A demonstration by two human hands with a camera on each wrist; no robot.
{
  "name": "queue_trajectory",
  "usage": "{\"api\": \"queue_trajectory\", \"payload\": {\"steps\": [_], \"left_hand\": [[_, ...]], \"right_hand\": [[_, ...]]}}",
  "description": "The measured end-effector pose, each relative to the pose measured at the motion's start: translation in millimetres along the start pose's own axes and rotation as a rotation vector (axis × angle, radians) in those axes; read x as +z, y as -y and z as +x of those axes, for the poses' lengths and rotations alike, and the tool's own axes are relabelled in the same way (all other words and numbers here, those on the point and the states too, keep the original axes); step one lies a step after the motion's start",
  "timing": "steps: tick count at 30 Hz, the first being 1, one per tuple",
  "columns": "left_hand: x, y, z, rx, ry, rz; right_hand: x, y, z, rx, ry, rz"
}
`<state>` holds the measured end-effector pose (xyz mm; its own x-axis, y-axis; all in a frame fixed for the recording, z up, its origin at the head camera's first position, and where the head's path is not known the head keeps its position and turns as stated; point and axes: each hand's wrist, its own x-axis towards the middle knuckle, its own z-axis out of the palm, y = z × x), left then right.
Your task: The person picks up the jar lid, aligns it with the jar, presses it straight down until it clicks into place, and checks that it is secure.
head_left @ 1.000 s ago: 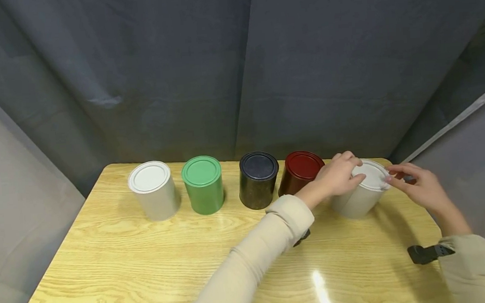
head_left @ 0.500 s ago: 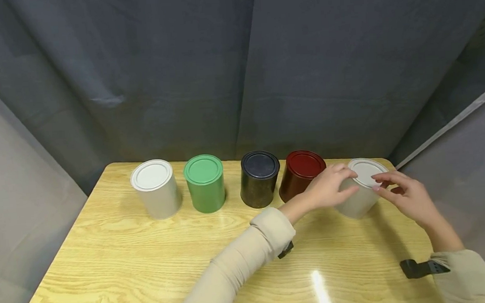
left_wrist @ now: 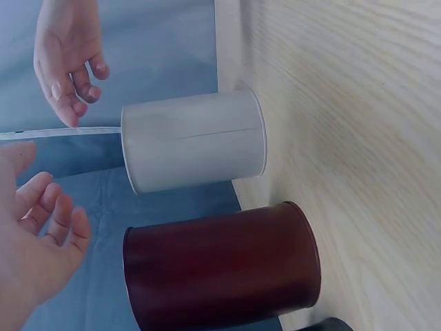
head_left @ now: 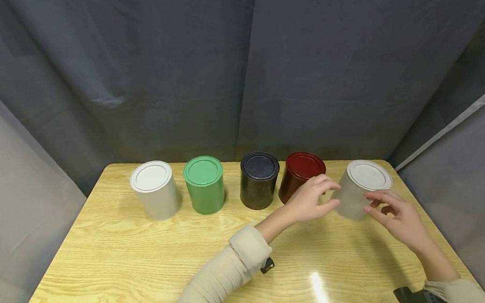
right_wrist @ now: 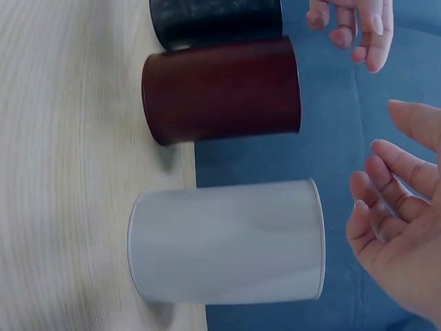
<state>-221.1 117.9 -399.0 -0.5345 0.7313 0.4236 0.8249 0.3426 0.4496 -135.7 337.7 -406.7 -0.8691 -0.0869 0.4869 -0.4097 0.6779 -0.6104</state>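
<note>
A light grey lidded can (head_left: 368,175) stands upright at the right end of a row on the wooden table. My left hand (head_left: 312,199) hovers to its left, in front of the dark red can (head_left: 304,165), with fingers loosely bent and nothing held. On the near right side of the grey can is my right hand (head_left: 396,218), fingers relaxed and holding nothing. In the left wrist view both hands are apart from the grey can (left_wrist: 193,141). The right wrist view also has a gap between my right hand (right_wrist: 406,227) and that can (right_wrist: 227,241).
Left of the red can stand a black can (head_left: 259,166), a green can (head_left: 203,171) and a white-lidded can (head_left: 151,176), all along the back of the table (head_left: 149,266). A dark curtain (head_left: 169,72) hangs behind, with light grey cloth (head_left: 14,209) at the sides.
Both hands have come away from the grey can's lid, toward the near side of the table; the left also went left. The can stays in place.
</note>
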Motion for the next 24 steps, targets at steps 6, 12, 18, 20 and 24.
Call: {"api": "queue_trajectory", "payload": {"steps": [6, 12, 18, 20, 24], "left_hand": [[-6.5, 5.9, -28.5, 0.037, -0.066, -0.071], [-11.4, 10.3, -54.4, 0.063, -0.101, -0.141], [-14.5, 10.3, -76.3, 0.053, -0.110, -0.126], [-16.8, 10.5, -83.9, 0.029, -0.107, -0.112], [-23.2, 12.6, -99.5, -0.027, -0.094, -0.088]], "right_hand": [[8, 9, -10.5, -0.008, -0.016, 0.023], [17, 19, -19.2, 0.007, -0.011, 0.028], [26, 26, -24.1, 0.001, -0.002, 0.016], [30, 28, -25.1, -0.011, 0.006, 0.010], [35, 31, -26.2, -0.039, 0.006, 0.000]]}}
